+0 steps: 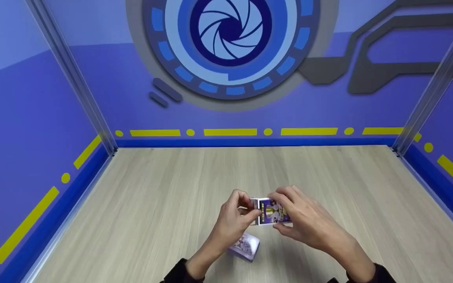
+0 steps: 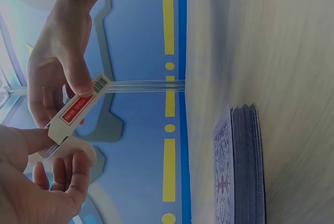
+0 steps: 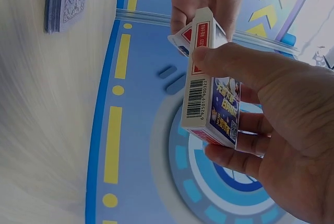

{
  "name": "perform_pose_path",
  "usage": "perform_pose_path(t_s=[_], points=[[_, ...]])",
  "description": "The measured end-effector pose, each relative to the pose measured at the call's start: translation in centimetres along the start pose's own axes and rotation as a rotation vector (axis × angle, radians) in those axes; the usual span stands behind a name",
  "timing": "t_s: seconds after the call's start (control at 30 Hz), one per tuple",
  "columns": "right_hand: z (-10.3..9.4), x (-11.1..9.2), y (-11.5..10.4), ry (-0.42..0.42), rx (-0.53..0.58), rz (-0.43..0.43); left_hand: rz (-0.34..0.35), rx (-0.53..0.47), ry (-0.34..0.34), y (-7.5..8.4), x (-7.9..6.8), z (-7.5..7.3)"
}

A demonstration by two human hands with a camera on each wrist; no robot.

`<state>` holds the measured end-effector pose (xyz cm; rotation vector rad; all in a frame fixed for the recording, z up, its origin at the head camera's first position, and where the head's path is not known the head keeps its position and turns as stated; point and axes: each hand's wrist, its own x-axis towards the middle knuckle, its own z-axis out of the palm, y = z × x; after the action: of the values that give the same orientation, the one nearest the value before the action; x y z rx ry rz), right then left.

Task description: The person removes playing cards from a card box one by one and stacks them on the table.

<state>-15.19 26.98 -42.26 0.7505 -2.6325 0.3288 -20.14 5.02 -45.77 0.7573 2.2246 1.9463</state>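
Note:
My right hand [image 1: 309, 220] grips a small playing card box [image 1: 270, 214] above the table, its thumb along one narrow side and its fingers on the other. In the right wrist view the box's narrow side [image 3: 196, 98] shows a barcode and a red label. At the box's left end my left hand [image 1: 230, 218] pinches the end flap [image 2: 81, 148], which stands folded out. Whether anything lies inside the box is hidden. Below the left hand, a deck of playing cards [image 1: 246, 247] lies stacked on the table, patterned back up.
The pale wood-grain table [image 1: 163, 188] runs back to a blue panel wall [image 1: 104, 86] with yellow dashes. Side panels with metal corner posts [image 1: 69, 74] close in the left and right.

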Motion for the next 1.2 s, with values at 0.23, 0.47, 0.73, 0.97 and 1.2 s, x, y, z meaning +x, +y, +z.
perform_pose_path(t_s=[0.23,0.47,0.73,0.97,1.2], points=[[0.1,0.0,0.2,-0.006,-0.017,-0.001,-0.019,0.044,0.038,-0.3,0.1,0.0],[0.1,-0.1,0.8,0.005,-0.02,0.03,0.038,0.041,0.03,-0.1,0.1,-0.7],[0.0,-0.2,1.3,0.005,-0.002,0.063,0.159,0.157,0.043,0.4,0.3,-1.5],[-0.1,-0.2,1.4,-0.003,-0.005,0.068,0.313,0.415,0.017,0.6,0.4,-2.3],[0.2,-0.2,1.5,0.002,-0.007,0.053,0.352,0.696,-0.068,0.6,0.3,-2.6]])
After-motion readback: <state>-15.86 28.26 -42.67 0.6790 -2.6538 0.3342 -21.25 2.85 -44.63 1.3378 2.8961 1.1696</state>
